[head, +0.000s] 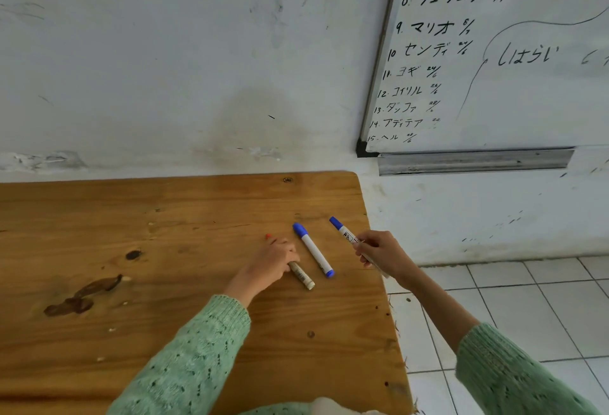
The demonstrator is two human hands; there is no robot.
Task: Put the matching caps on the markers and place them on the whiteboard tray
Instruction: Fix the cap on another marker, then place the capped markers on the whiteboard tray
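Fingers [283, 250] of the left hand [273, 261] curl down over a worn marker with a red tip [301, 278], pressing it to the wooden table [164, 283] a little in from the right edge; its red end [268, 236] peeks out past the knuckles and its pale, scuffed barrel sticks out toward the near side. Just right of it a capped blue marker [314, 250] lies free on the wood, slanted, apart from both hands. The right hand [379, 255] is closed around a second blue-capped marker [346, 233], held above the table's right edge with the cap pointing toward the far left. Both arms wear green knitted sleeves [204, 348]. Beyond the table's far right corner, the metal whiteboard tray [474, 161] runs along the wall beneath the whiteboard [494, 85], which is covered in handwritten lines.
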